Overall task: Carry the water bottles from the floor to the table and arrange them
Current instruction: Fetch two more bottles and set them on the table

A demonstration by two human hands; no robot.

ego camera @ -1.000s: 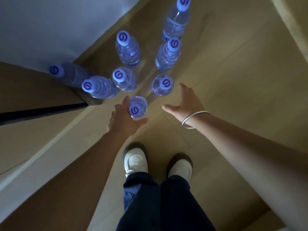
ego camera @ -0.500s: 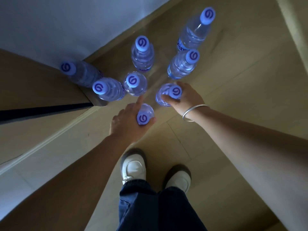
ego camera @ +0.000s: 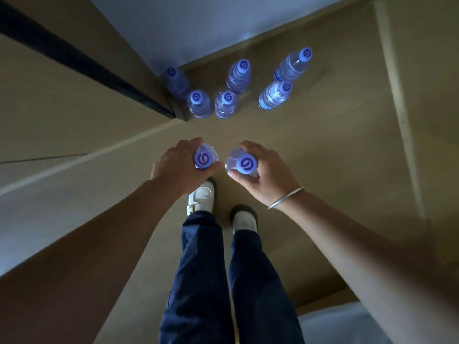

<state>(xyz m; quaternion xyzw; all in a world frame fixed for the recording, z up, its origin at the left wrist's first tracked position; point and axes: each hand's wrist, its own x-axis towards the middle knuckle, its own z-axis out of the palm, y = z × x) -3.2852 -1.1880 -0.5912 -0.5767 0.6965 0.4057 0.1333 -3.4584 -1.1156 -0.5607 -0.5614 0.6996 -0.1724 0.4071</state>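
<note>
Left hand and right hand each gripped an upright bottle mid-frame; best kept vertical, clear of the six floor bottles at upper centre.

Clear bottles bear purple swirl-marked caps; white shoes, navy trousers.

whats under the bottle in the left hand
Below the left hand and its bottle sits a white shoe on the floor. The bottle's body is mostly hidden by the hand.
</note>
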